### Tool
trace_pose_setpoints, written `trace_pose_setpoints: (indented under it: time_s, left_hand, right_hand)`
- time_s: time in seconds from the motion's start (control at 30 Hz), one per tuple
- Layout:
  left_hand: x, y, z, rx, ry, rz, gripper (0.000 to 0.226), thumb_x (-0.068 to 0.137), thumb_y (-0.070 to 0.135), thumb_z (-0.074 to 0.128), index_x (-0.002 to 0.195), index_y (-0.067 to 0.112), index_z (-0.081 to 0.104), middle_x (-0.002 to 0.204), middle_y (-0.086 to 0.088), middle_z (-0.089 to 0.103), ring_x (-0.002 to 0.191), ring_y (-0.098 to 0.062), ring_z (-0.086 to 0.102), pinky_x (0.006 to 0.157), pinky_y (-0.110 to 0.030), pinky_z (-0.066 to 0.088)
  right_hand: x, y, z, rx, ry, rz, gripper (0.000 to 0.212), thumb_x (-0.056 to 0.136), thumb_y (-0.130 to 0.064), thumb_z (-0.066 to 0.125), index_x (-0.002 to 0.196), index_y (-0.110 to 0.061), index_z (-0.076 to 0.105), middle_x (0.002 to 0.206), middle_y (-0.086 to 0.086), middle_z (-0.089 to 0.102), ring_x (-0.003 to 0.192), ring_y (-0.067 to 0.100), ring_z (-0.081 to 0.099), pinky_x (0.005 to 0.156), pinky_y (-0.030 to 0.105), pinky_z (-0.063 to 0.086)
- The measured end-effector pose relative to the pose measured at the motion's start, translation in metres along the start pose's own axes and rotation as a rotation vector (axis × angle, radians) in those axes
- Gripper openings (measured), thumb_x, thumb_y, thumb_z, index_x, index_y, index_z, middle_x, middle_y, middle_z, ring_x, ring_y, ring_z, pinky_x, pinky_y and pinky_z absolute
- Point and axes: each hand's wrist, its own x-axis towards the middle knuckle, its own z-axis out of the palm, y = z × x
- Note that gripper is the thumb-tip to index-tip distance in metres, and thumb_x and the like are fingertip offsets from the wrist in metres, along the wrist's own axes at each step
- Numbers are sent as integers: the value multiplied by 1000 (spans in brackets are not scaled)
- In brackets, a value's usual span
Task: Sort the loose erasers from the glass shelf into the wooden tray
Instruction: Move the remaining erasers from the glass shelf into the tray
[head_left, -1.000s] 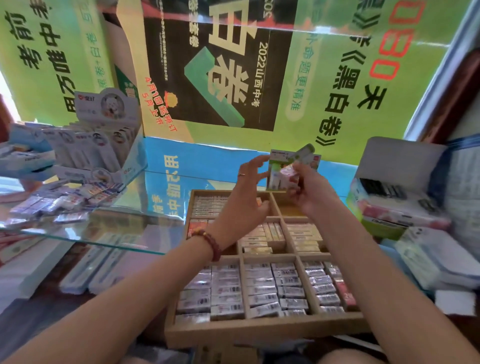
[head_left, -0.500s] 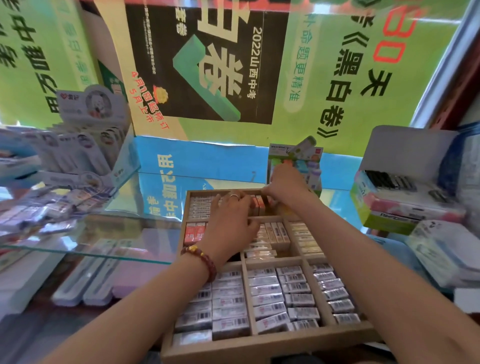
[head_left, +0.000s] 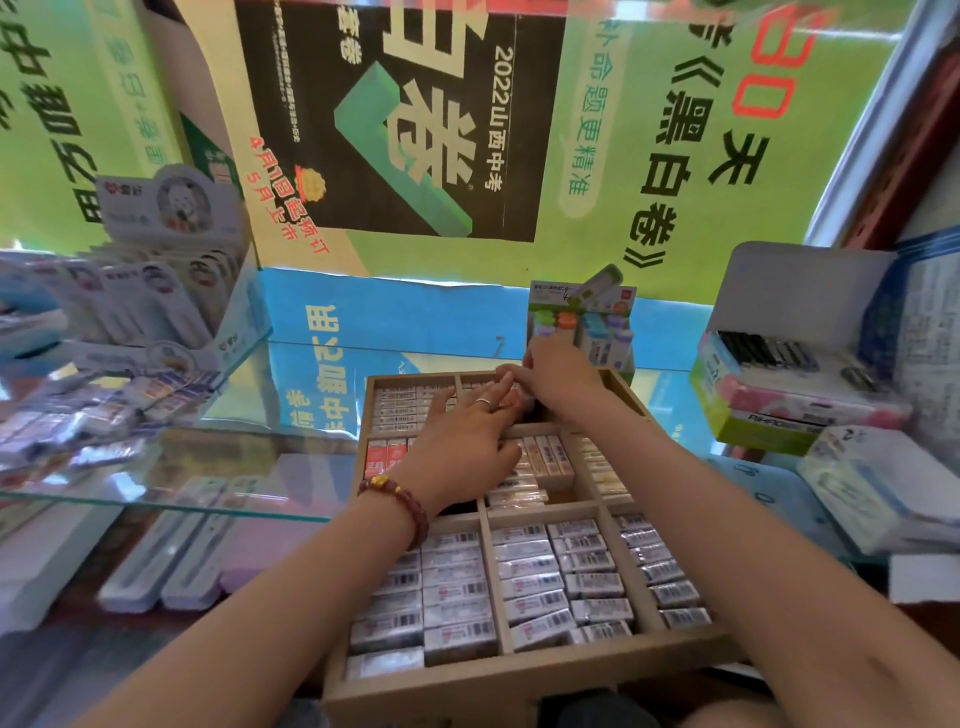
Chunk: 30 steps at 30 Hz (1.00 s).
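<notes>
Head view: loose erasers (head_left: 78, 421) lie heaped on the glass shelf (head_left: 249, 467) at left, well apart from both hands. This looks like the placing step. The left hand (head_left: 467, 436) lies spread, fingers straight, on the stock in the far row of the tray (head_left: 519, 680). The right hand (head_left: 563, 379) curls into the far middle compartment; whether it pinches anything I cannot tell. Next calls for a reach left to the shelf. Near compartments are packed with barcoded erasers; the middle row holds red-labelled and beige ones.
</notes>
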Motion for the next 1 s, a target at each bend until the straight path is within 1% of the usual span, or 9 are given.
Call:
trace_pose_setpoints:
  time_s: [0.13,0.17,0.2,0.27,0.4,0.57,0.67,0.8,1.0]
  left_hand:
    - [0,1,-1,38,-24,2,54,96,35,31,149,31,19,158,8,10,144,-9,6,116,-45,2]
    - [0,1,-1,39,-25,2,54,96,35,31,149,31,20,158,8,12,144,-8,7,116,-45,2]
    - [1,1,-1,37,-28,3,54,96,35,31,149,31,20,157,9,13,144,-8,7,116,-45,3]
    - [0,1,-2,32,-33,5,53,96,35,31,149,32,21,157,10,14,144,-8,8,116,-45,3]
    - [-1,2,-3,16,-15,13,52,96,34,32,148,31,25,156,9,18,144,-9,10,115,-44,6]
    - [0,-1,0,-1,51,6,48,95,34,34,142,27,36,152,7,30,141,-12,21,114,-40,11]
    - [0,0,1,-17,75,-13,43,95,33,35,136,25,43,147,5,38,136,-14,29,113,-38,14]
    - [-1,0,0,-38,98,-22,39,94,32,36,130,24,48,141,3,45,130,-15,36,110,-36,18]
    - [0,-1,2,-31,109,-30,36,94,31,37,127,22,50,137,2,49,127,-16,39,108,-36,19]
  right_hand:
    - [-1,5,-11,172,-225,-57,31,101,-22,35,80,-7,51,85,12,49,76,26,49,66,34,40]
    - [-2,7,-16,186,-289,-66,32,101,-16,33,83,-2,55,89,17,53,83,31,51,75,38,43]
    - [-2,10,-21,184,-329,-79,32,100,-12,33,98,5,60,103,23,57,98,35,53,88,41,43]
    - [-5,14,-32,154,-350,-131,33,98,-13,41,125,1,53,128,18,54,119,29,50,101,34,39]
    - [-9,17,-43,77,-369,-207,35,90,-17,58,125,-19,54,113,1,53,103,13,50,84,23,38]
    - [-12,12,-35,55,-300,-176,37,86,-9,64,121,-16,54,89,-4,52,86,13,51,71,22,42]
    - [-12,6,-36,2,-290,-141,43,84,-9,65,123,-13,48,95,0,54,89,17,53,70,25,43]
    - [-13,5,-40,-70,-331,-118,37,85,-18,64,120,-13,52,114,5,57,100,20,55,84,31,48]
    - [-16,-3,-34,-308,-183,-151,29,80,-29,73,102,-15,60,103,0,63,94,19,60,77,32,51]
